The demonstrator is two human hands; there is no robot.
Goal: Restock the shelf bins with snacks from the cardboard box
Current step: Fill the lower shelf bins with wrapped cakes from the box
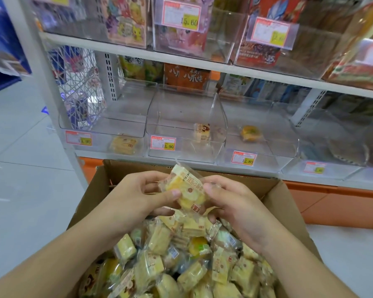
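Holding: a clear-wrapped yellow snack packet is gripped by both hands at the centre of the frame, above the far end of the cardboard box.
Left hand: the left hand is reached in from the lower left, its back turned up; the thumb is laid across the packet's left edge and the curled fingers are tucked beneath it, so the packet is pinched.
Right hand: the right hand is brought in from the lower right, wrist bent inward; the thumb is pressed on the packet's right edge and the fingers are curled under and behind the wrapper.
Forearms: both bare forearms are extended from the bottom corners and angled toward each other, meeting at the packet.
Packet: it is held tilted, with one corner raised toward the shelf, and red print is seen on its wrapper.
Box: the open carton fills the lower middle of the frame and is heaped with wrapped snacks, mostly pale yellow.
Lower shelf bins: a row of clear bins is seen across the middle of the frame, behind the box. One yellow packet is seen in the left bin, one pale packet in the middle bin, and one orange piece in the bin to its right.
Price tags: red-and-yellow price tags are fixed to the bin fronts.
Upper shelf: bins with colourful cartons are seen along the top of the frame.
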